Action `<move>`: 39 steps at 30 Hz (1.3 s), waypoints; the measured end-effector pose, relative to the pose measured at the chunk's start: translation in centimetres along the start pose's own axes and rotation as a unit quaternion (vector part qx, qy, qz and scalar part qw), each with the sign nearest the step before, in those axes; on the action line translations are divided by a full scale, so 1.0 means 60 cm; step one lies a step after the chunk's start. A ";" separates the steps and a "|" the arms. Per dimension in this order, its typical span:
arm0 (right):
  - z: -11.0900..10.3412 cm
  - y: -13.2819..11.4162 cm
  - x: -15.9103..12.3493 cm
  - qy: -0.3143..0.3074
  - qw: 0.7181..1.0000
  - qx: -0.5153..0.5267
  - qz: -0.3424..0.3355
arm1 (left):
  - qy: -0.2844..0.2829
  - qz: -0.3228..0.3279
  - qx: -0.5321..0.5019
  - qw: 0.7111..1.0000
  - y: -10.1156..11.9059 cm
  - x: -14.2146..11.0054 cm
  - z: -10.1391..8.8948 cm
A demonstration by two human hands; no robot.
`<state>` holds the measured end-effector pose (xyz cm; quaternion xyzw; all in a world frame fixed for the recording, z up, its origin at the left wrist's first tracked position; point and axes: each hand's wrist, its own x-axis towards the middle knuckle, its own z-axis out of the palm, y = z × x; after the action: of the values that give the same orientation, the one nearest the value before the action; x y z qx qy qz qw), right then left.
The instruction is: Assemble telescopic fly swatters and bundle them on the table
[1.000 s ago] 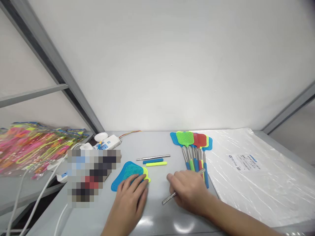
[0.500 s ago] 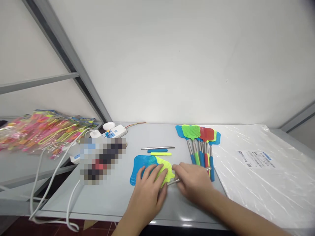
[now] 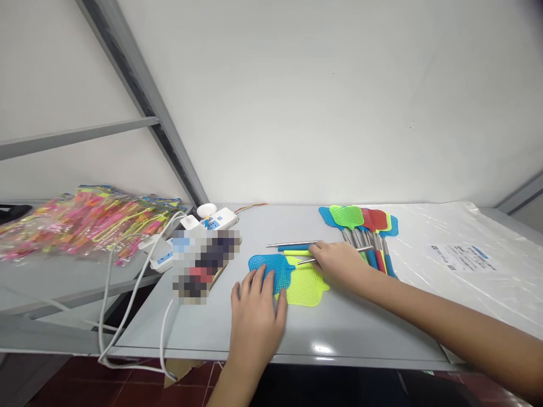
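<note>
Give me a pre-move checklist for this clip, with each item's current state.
1. Left hand on the blue mesh head: ok, its spread fingers rest there.
2. Metal rod in the right hand: ok, it sticks out on both sides of the hand.
3. Right hand's grip secure: cannot tell, its underside is hidden.
4. Heads lying clear of each other: not ok, the blue one overlaps the yellow mesh head.
5. Necks of both heads without a rod inside: ok, both tips show bare.
6. Blue handle and yellow handle fully visible: not ok, the right hand covers their right ends.
</note>
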<state>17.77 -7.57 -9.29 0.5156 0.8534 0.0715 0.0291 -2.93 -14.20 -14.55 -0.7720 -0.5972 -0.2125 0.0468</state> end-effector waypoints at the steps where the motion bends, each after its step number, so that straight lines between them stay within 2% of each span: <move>1: 0.003 -0.003 0.010 -0.003 1.000 -0.004 -0.001 | 0.000 -0.007 0.006 1.000 0.001 -0.001 0.001; 6: 0.013 -0.014 0.031 -0.007 1.000 -0.015 -0.003 | -0.007 -0.032 0.025 0.999 0.005 -0.002 0.004; 12: -0.016 -0.001 0.002 0.024 1.000 -0.009 0.009 | 0.015 -0.016 -0.001 1.000 -0.003 -0.003 0.009; 15: -0.023 0.002 -0.027 0.076 0.997 0.024 0.010 | 0.025 0.018 -0.069 0.997 -0.002 0.002 0.001; 17: -0.017 -0.006 -0.046 0.151 0.985 0.075 -0.035 | 0.004 0.045 -0.166 0.985 0.012 0.006 -0.009; 19: -0.007 -0.020 -0.060 0.222 0.960 0.122 -0.115 | -0.013 0.054 -0.294 0.954 0.038 0.011 -0.018; 22: 0.002 -0.038 -0.076 0.281 0.920 0.175 -0.208 | 0.045 0.021 -0.481 0.876 0.089 0.020 -0.024; 24: 0.001 -0.037 -0.085 0.294 0.903 0.223 -0.222 | 0.092 -0.030 -0.573 0.814 0.119 0.034 -0.022; 26: -0.002 -0.023 -0.091 0.303 0.884 0.298 -0.197 | 0.126 -0.091 -0.638 0.754 0.139 0.054 -0.018; 28: -0.003 -0.003 -0.094 0.332 0.840 0.409 -0.131 | 0.122 -0.143 -0.686 0.703 0.147 0.076 -0.013; 30: -0.001 0.019 -0.090 0.380 0.764 0.519 -0.045 | 0.068 -0.153 -0.699 0.695 0.147 0.092 -0.008; 32: 0.002 0.040 -0.082 0.417 0.686 0.596 0.020 | 0.017 -0.139 -0.682 0.718 0.144 0.097 -0.001; 33: 0.004 0.050 -0.078 0.422 0.655 0.625 0.044 | 0.002 -0.131 -0.671 0.730 0.143 0.096 0.002; 36: 0.007 0.075 -0.068 0.371 0.590 0.708 0.111 | -0.013 -0.109 -0.649 0.753 0.145 0.082 0.012; 39: 0.005 0.087 -0.067 0.322 0.528 0.770 0.160 | 0.000 -0.103 -0.617 0.780 0.152 0.069 0.017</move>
<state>24.23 -8.70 -8.90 0.4076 0.4324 -0.4484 -0.6677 6.73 -12.68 -12.20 -0.5694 -0.4142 -0.5395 -0.4617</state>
